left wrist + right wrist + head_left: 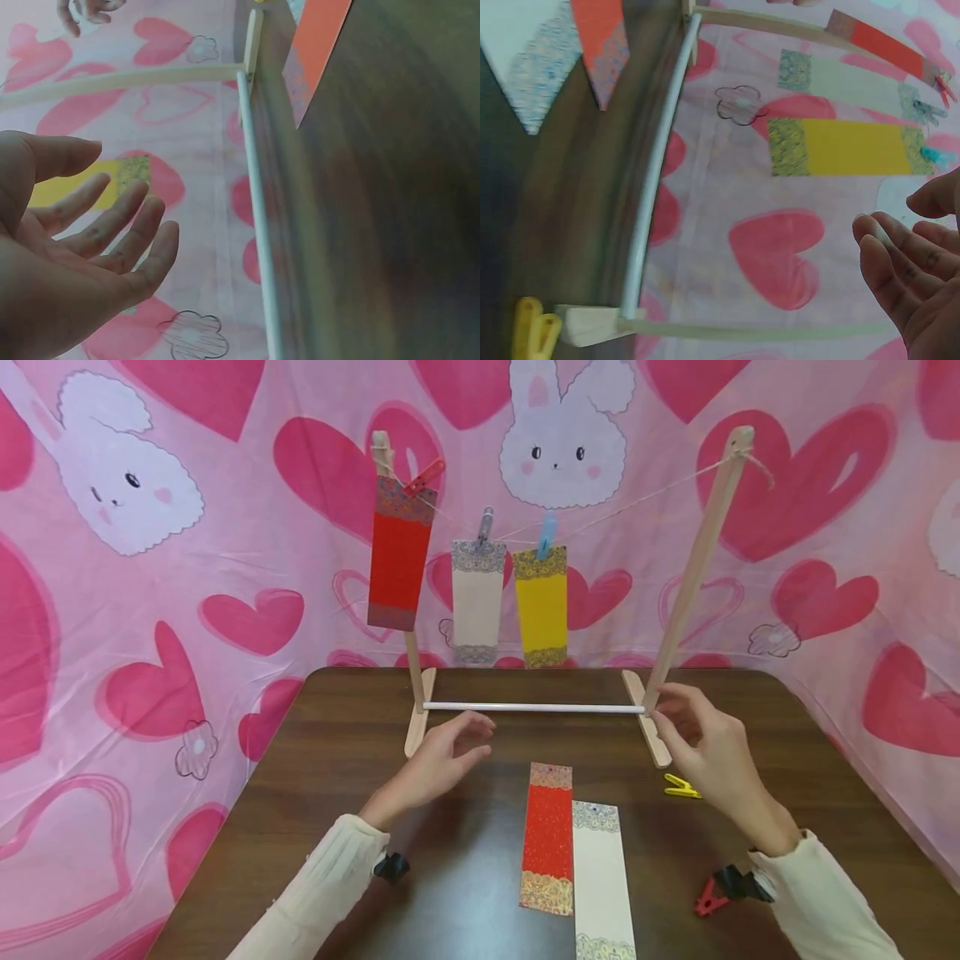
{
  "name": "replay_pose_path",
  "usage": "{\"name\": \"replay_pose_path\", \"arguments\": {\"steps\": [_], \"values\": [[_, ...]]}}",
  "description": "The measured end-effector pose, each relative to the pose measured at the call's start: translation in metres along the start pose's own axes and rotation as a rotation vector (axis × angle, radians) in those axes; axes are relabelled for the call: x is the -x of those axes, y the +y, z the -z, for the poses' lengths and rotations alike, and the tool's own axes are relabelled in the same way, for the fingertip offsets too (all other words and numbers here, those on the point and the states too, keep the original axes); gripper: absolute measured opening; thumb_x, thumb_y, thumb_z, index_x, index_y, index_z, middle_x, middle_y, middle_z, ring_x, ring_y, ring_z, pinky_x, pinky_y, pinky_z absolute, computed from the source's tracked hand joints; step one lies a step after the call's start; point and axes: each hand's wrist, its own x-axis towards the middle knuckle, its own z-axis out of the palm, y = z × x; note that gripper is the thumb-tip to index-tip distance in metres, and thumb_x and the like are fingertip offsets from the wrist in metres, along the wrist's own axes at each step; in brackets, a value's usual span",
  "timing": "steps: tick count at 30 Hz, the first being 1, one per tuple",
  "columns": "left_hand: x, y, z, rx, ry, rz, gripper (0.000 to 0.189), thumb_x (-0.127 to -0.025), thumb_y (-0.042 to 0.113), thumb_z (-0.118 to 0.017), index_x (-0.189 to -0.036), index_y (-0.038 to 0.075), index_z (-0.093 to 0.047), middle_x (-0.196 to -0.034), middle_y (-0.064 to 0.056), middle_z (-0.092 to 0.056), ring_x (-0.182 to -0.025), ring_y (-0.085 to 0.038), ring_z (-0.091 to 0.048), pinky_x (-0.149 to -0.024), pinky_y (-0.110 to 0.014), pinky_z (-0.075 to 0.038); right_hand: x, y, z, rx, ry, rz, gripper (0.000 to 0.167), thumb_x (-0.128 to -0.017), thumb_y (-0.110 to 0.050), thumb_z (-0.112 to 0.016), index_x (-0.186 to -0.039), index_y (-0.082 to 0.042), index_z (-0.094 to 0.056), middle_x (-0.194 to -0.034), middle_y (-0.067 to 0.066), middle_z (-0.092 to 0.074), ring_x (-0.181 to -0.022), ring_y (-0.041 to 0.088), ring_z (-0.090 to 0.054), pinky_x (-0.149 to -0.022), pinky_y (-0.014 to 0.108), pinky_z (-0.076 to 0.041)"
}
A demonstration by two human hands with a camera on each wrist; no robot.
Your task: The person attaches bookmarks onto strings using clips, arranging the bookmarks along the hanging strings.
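My left hand (438,758) hovers over the table left of centre, fingers loosely bent and holding nothing. On the right, my right hand (716,758) is raised close to the wooden post (697,560), its fingers relaxed with nothing between them. From the string hang a red card (401,564) on a red clothespin (425,477), a white card (477,602) on a grey clothespin (485,527), and a yellow card (542,606) on a blue clothespin (547,535). Between my hands, another red card (548,835) and another white card (600,877) lie on the table.
A yellow clothespin (681,787) lies beside the right foot of the stand. Another red clothespin (708,897) lies near my right wrist, partly hidden. A white rod (532,707) joins the stand's feet. Behind the brown table (315,793) hangs a pink heart-patterned cloth (247,535).
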Motion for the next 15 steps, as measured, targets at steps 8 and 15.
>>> {"name": "replay_pose_path", "arguments": {"steps": [8,15], "values": [[0.022,-0.011,-0.015,0.034,-0.030,0.032,0.028,-0.093,0.006,-0.068,-0.120,0.008,-0.060,-0.120,-0.007,-0.066,-0.112,-0.034,-0.063,-0.091,-0.052,-0.052,0.043,0.007,0.008,0.012,0.045,-0.134,0.041,-0.081,0.008,-0.075,-0.119,-0.003,-0.065,-0.084,0.006,-0.072,-0.070,-0.011,-0.058,-0.064,0.007,-0.046],[0.036,-0.019,-0.031,0.059,-0.068,0.093,0.029,-0.093,0.005,-0.068,-0.121,0.008,-0.060,-0.124,-0.013,-0.064,-0.116,-0.037,-0.060,-0.093,-0.054,-0.050,0.087,0.016,0.017,-0.037,0.076,-0.328,0.030,-0.087,0.000,-0.074,-0.115,-0.008,-0.068,-0.084,0.005,-0.072,-0.060,-0.004,-0.061,-0.056,0.009,-0.045]]}}
